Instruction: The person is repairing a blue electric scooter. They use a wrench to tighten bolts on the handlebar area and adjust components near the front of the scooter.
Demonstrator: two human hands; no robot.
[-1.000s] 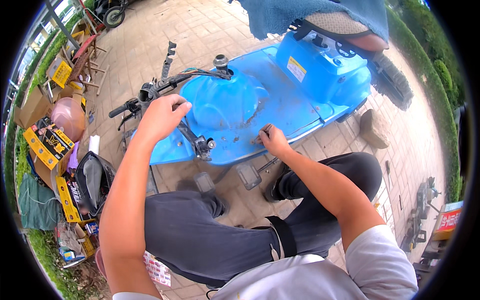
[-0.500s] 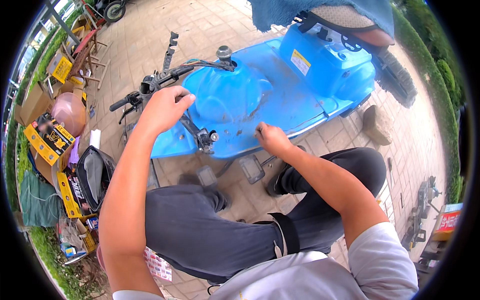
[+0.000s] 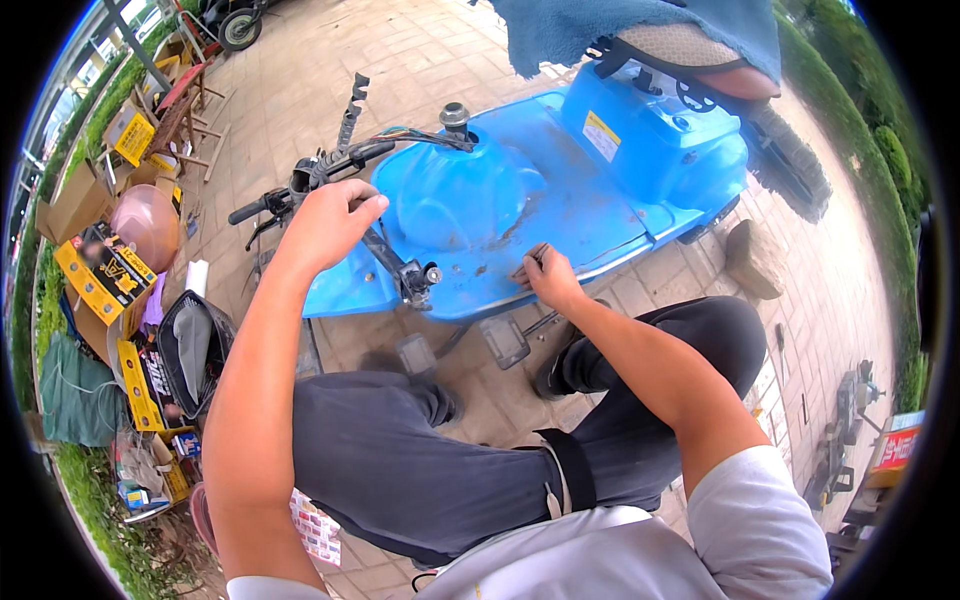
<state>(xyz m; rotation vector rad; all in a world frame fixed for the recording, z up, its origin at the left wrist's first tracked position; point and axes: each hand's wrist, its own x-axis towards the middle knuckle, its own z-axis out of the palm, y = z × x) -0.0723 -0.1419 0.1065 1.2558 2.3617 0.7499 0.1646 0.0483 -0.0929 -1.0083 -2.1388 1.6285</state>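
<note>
A blue three-wheeler or scooter body (image 3: 590,200) lies across in front of me, its floor dusty and smudged. My left hand (image 3: 335,222) is at the black handlebar (image 3: 268,203), fingers curled down; the fingertips and what they grip are hidden. Just right of it, a black bar with a clamp (image 3: 412,280) slants toward me over the blue panel. My right hand (image 3: 550,277) hovers by the panel's near edge, fingers pinched together. Something small and dark shows at those fingertips, too small to name. Loose wires (image 3: 410,128) run to a round cap-topped post (image 3: 455,118).
Cardboard boxes (image 3: 108,272), a pink bowl (image 3: 146,222) and a black bin (image 3: 190,355) crowd the left side. A stone (image 3: 755,258) sits beside the blue body on the right. A blue cloth (image 3: 640,35) covers the seat. Metal tools (image 3: 848,420) lie far right.
My right hand has turned a little and its pinched fingers show more, with something dark at the tips. The left hand stays by the handlebar. The whole view has shifted slightly.
</note>
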